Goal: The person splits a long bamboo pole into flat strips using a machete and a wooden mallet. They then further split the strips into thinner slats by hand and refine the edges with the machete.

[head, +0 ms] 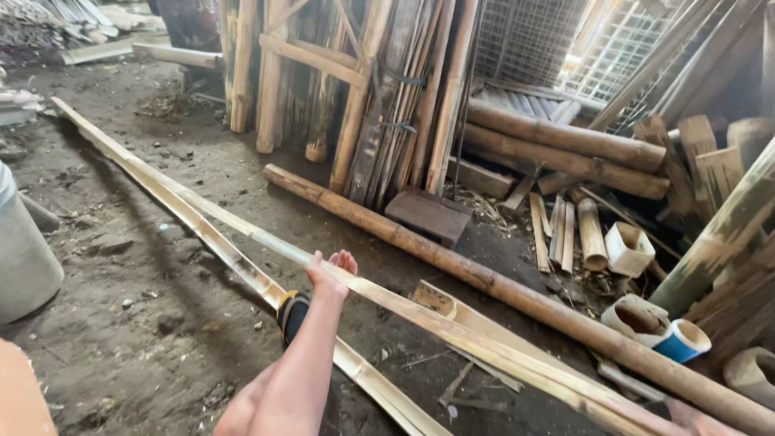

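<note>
My left hand (331, 273) reaches forward and grips a long split bamboo strip (452, 327) that runs from the far left down to the bottom right. A second split strip (161, 194) lies on the dirt floor beside it, passing under my forearm. A black and yellow object (292, 315), like a tool handle, sits by my wrist on that lower strip. A skin-coloured shape (698, 418) at the bottom right edge, near the strip's close end, could be my right hand; too little of it shows.
A thick bamboo pole (484, 278) lies across the floor behind the strips. Upright poles and bundles (355, 89) lean at the back. A wooden block (428, 214), cut bamboo pieces (589, 234), a blue and white roll (682, 339) and a grey drum (24, 258) stand around.
</note>
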Available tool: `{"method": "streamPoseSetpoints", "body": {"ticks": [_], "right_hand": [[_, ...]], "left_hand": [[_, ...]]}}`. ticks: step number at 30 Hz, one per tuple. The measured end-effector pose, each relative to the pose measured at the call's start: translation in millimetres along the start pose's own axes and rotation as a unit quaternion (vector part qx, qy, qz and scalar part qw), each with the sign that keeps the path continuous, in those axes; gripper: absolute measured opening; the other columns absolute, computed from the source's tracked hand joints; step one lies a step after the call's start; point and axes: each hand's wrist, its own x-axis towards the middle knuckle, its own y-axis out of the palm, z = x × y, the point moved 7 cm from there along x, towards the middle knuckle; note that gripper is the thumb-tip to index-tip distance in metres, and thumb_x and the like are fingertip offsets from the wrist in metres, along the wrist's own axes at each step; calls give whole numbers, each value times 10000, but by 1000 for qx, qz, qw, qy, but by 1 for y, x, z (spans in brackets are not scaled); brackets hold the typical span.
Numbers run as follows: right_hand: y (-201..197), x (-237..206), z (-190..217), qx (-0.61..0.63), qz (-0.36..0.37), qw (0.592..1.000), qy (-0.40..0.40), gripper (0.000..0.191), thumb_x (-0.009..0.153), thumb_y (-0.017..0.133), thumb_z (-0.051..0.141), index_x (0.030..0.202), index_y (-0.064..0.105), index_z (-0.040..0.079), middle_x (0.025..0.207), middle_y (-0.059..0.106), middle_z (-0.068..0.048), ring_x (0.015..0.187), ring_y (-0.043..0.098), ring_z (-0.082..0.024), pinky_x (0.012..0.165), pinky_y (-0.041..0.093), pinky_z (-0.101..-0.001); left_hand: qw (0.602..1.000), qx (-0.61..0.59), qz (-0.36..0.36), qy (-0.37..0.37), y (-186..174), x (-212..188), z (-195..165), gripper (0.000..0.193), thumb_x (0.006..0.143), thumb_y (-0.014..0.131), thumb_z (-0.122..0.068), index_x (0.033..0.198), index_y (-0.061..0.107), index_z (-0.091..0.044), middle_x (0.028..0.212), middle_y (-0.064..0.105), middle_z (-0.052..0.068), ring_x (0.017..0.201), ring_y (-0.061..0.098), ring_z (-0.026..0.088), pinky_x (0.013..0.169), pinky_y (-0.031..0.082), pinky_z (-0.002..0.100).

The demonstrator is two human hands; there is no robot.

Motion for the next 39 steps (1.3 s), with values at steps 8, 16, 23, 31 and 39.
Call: {"method": "streamPoseSetpoints", "body": {"ticks": [8,16,23,31,39], "right_hand": [[-22,-1,4,24,-33,999,15,475,762,769,490,1194,687,311,1177,764,-10,1168,727,-218,1040,571,-388],[-30,14,-8,50,-71,996,31,517,754,781,505,1209,671,284,1204,753,-16,1192,712,-228,1050,562,-396],[8,1,-20,25,5,1000,5,556,748,792,519,1222,657,262,1227,744,-22,1212,699,-236,1058,555,-403],[95,-26,-49,-2,228,962,-147,982,695,806,690,1481,467,209,1383,595,-104,1341,553,-289,1125,463,-410],[104,-72,57,183,314,886,-288,495,792,672,240,1279,613,170,1086,752,-190,1082,700,-365,918,544,-456]], "left_hand": [[975,-62,204,56,206,13,-54,493,1116,411,-451,709,432,-173,524,327,-46,397,294,115,375,275,289],[998,59,-21,-23,63,33,13,513,1069,431,-415,627,294,-193,466,213,-53,343,205,128,340,210,276],[994,89,-58,20,27,38,-3,481,1048,459,-447,668,344,-176,510,239,-38,388,226,131,386,219,290],[949,206,-239,-9,-54,-6,75,234,913,452,-182,755,281,-159,630,298,21,476,246,172,433,230,316],[946,249,-208,-17,-58,-48,56,136,941,387,-164,851,287,-143,774,328,26,568,276,162,484,280,335]]}}
